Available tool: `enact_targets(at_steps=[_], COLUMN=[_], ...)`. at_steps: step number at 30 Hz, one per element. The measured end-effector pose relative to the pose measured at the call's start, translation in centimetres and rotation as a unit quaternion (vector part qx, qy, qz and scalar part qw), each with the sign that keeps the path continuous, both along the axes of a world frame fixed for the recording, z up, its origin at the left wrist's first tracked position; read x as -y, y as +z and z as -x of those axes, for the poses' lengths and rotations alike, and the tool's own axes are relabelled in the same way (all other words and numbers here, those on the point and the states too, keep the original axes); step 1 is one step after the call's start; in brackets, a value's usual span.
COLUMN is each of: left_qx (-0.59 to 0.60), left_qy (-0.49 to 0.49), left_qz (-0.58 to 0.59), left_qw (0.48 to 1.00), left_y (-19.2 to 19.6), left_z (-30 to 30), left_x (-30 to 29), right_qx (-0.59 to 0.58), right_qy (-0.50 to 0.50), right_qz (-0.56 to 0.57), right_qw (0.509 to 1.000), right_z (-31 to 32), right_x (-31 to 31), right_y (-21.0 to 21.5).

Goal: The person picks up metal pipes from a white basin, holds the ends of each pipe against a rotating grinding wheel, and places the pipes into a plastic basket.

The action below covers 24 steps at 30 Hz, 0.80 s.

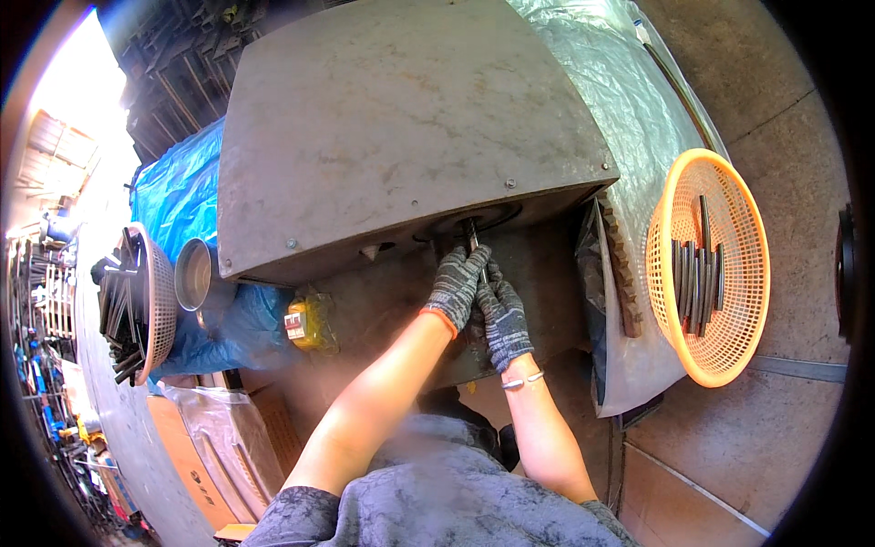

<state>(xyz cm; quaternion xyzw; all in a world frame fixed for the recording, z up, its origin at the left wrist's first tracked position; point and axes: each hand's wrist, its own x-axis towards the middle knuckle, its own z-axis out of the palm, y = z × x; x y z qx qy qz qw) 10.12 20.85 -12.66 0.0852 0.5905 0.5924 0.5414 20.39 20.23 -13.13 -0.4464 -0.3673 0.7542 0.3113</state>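
Note:
Both my hands wear grey knitted gloves and meet at the front of a large grey metal machine housing (410, 100). My left hand (458, 284) is closed around a short dark metal rod (472, 233), whose far end reaches a dark round opening (447, 228) in the housing's front. Just below and to the right, my right hand (503, 319) is closed too, its fingers pressed against the left hand and the rod's near end. How much of the rod lies inside the gloves is hidden.
At right stands an orange plastic basket (758, 273) holding several dark rods (697, 283). A pale basket (162, 301) heaped with dark pieces sits at left, beside a metal pot (196, 273). A yellow wrapped item (314, 324) lies near the housing; a toothed bar (620, 273) edges the right.

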Motion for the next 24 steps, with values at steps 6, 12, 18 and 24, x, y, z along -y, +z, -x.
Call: enact_targets(at_steps=[6,12,18,24], left_qx=[0.02,0.025,-0.015,0.201], left_qy=[0.003,0.008,0.022,0.048], left_qz=[0.004,-0.012,0.004,-0.203], left_qw=[1.0,1.0,1.0,0.957], left_y=[0.7,0.2,1.6,2.8], left_z=[0.1,0.1,-0.3,0.4], left_x=[0.0,-0.4,-0.1,4.8], right_qx=[0.018,0.047,0.004,0.048], right_qy=[0.01,0.041,0.001,0.109], right_qz=[0.089,0.163,0.106,0.024], right_qw=[0.996,0.985,0.994,0.993], right_z=[-0.2,-1.3,-0.7,-4.1], right_x=[-0.3,-1.7,-0.2,3.6], right_y=[2.2,1.0,0.9,1.3])
